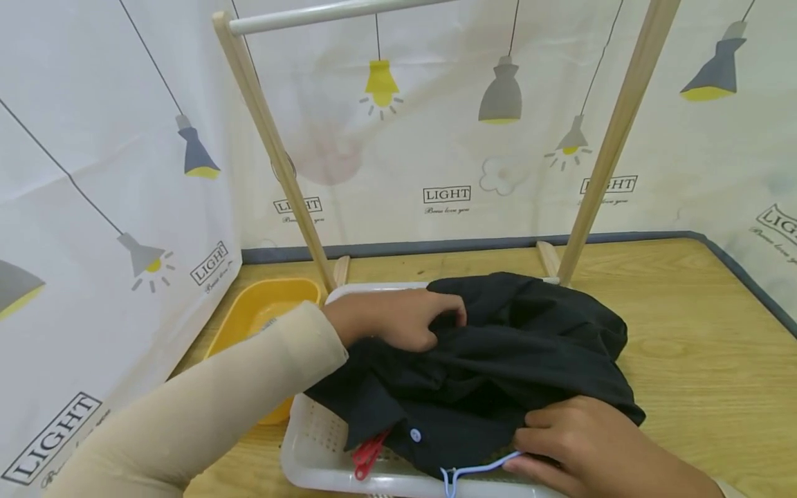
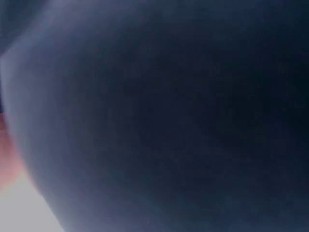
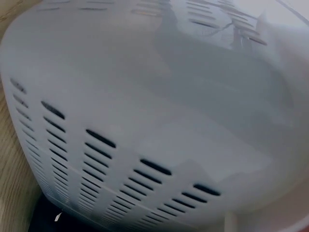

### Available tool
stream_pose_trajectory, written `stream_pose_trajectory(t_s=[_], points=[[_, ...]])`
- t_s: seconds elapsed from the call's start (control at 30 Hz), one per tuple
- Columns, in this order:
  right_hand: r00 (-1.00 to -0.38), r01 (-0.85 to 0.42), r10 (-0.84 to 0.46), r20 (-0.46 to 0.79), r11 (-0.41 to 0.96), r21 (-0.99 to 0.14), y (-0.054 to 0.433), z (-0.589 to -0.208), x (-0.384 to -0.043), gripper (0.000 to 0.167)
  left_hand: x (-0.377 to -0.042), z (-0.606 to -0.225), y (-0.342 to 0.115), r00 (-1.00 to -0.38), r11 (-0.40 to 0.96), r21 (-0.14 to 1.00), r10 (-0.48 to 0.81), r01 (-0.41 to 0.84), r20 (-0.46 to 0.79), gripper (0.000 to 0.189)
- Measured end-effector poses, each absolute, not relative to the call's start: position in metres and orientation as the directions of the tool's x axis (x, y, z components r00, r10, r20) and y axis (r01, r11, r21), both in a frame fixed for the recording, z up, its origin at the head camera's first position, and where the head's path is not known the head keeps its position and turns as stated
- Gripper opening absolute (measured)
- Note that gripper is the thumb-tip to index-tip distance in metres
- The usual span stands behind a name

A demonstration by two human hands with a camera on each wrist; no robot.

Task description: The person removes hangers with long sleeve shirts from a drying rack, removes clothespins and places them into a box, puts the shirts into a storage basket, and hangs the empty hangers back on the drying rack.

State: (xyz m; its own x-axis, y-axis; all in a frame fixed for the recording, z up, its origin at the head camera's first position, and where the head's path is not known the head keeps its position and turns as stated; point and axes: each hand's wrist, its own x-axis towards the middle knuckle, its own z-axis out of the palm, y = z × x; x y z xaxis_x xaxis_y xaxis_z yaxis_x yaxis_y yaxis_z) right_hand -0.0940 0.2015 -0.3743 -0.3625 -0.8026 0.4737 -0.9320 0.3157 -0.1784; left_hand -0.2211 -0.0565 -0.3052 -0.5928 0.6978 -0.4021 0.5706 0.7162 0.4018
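Observation:
A crumpled black garment (image 1: 517, 346) with a pale button lies heaped over a white plastic basket (image 1: 311, 477), covering most of its inside. My left hand (image 1: 405, 319) is on the upper left of the garment, its thumb and forefinger curled at a fold of the cloth. In the left wrist view, dark cloth (image 2: 159, 116) fills nearly everything. Along the garment's near edge, my right hand (image 1: 579, 443) pinches a light blue hanger (image 1: 486, 467), whose hook end sticks out toward me. The right wrist view shows only the slotted basket wall (image 3: 120, 121).
A red plastic piece (image 1: 367, 456) pokes out from under the cloth at the basket's front left. Left of the basket stands a yellow tub (image 1: 268, 301). Behind rises a wooden rack post (image 1: 610, 145) with a white crossbar (image 1: 336, 11) on top. A printed curtain backs the wooden table (image 1: 697, 332).

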Motion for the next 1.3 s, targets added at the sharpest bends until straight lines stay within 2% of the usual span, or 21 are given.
stream_pose_trajectory(t_s=[0.1, 0.23, 0.33, 0.47, 0.57, 0.77, 0.97, 1.07, 1.2, 1.23, 1.3], points=[[-0.392, -0.920, -0.796, 0.461, 0.332, -0.209, 0.201, -0.374, -0.094, 0.016, -0.223, -0.311, -0.053, -0.587, 0.745, 0.401, 0.667, 0.532, -0.459, 0.066], [-0.388, -0.922, -0.796, 0.465, 0.326, -0.210, 0.201, -0.374, -0.094, 0.015, -0.226, -0.319, -0.046, -0.581, 0.786, 0.384, 0.617, 0.485, -0.530, 0.082], [-0.362, -0.932, -0.799, 0.480, 0.313, -0.181, 0.201, -0.375, -0.094, 0.015, -0.227, -0.323, -0.040, -0.588, 0.820, 0.326, 0.566, 0.470, -0.578, 0.075], [-0.392, -0.920, -0.790, 0.471, 0.331, -0.209, 0.201, -0.375, -0.094, 0.017, -0.226, -0.325, -0.034, -0.600, 0.848, 0.251, 0.511, 0.466, -0.615, 0.057], [-0.406, -0.913, -0.784, 0.468, 0.336, -0.230, 0.201, -0.375, -0.093, 0.019, -0.225, -0.327, -0.031, -0.594, 0.857, 0.229, 0.490, 0.462, -0.638, 0.051], [-0.382, -0.924, -0.786, 0.486, 0.322, -0.205, 0.202, -0.375, -0.093, 0.019, -0.226, -0.328, -0.030, -0.569, 0.869, 0.165, 0.438, 0.466, -0.696, 0.043], [-0.379, -0.925, -0.786, 0.488, 0.322, -0.201, 0.202, -0.376, -0.094, 0.020, -0.228, -0.328, -0.029, -0.592, 0.901, 0.101, 0.358, 0.421, -0.722, 0.041], [-0.374, -0.928, -0.785, 0.495, 0.313, -0.204, 0.202, -0.376, -0.094, 0.018, -0.227, -0.324, -0.029, -0.631, 0.889, -0.007, 0.319, 0.457, -0.707, 0.040], [-0.395, -0.919, -0.781, 0.483, 0.335, -0.209, 0.202, -0.375, -0.093, 0.018, -0.222, -0.308, -0.033, -0.735, 0.825, -0.214, 0.310, 0.524, -0.603, 0.044], [-0.403, -0.915, -0.780, 0.479, 0.343, -0.212, 0.202, -0.375, -0.093, 0.019, -0.219, -0.302, -0.036, -0.762, 0.816, -0.242, 0.323, 0.524, -0.562, 0.046], [-0.401, -0.916, -0.782, 0.477, 0.342, -0.209, 0.202, -0.375, -0.094, 0.019, -0.212, -0.291, -0.045, -0.799, 0.824, -0.225, 0.376, 0.520, -0.468, 0.046]])
